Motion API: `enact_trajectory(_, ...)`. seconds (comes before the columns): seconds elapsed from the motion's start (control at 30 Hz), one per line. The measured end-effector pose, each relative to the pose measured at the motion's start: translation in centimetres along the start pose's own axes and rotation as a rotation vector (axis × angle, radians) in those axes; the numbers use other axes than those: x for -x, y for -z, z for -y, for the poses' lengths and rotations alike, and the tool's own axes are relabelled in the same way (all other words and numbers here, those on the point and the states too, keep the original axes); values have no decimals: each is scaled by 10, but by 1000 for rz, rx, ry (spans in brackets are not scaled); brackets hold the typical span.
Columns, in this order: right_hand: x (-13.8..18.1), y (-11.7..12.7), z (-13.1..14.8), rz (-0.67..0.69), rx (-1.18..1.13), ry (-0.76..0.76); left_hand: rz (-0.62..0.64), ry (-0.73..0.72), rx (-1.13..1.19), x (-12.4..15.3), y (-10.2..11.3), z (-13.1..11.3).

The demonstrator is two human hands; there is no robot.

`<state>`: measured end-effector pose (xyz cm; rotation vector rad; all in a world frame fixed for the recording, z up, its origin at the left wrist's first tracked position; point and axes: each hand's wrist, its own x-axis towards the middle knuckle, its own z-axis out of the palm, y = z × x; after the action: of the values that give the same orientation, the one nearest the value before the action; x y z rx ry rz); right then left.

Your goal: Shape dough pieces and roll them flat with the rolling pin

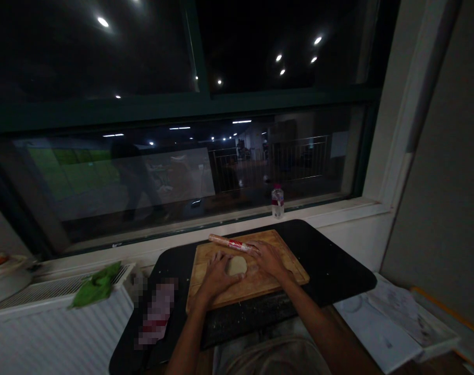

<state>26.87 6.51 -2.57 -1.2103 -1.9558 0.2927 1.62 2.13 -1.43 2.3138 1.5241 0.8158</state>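
Observation:
A round, pale piece of dough [237, 266] lies flat on a wooden cutting board [287, 260]. My left hand [218, 276] curves around its left side, fingers at the upper edge and thumb along the lower edge. Just beyond the dough, a wooden rolling pin [226, 241] with a red-and-white label lies at a slant. The right end of the pin is under my right hand [267, 259], whose fingers are bent over it. That hand hides the end of the pin.
The board rests on a black table [331, 265] dotted with pale crumbs. A blurred pinkish packet [161, 310] lies at left. On the windowsill stands a water bottle [277, 202]. A green cloth [97, 285] hangs over the radiator [65, 333]; papers [381, 317] lie at right.

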Motion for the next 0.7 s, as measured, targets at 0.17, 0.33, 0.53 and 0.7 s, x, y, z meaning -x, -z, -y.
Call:
enact_trajectory(0.17, 0, 2, 5, 2, 8, -23, -12, 5, -16, 0, 1, -2)
enact_trajectory(0.33, 2, 6, 11, -6, 5, -21, 14, -4, -4, 3, 6, -3)
enact_trajectory(0.53, 2, 8, 13, -5, 11, -35, -28, 9, -86, 2, 5, -10)
enact_trajectory(0.7, 2, 10, 15, -1, 5, -29, -26, 4, -53, 3, 4, -7)
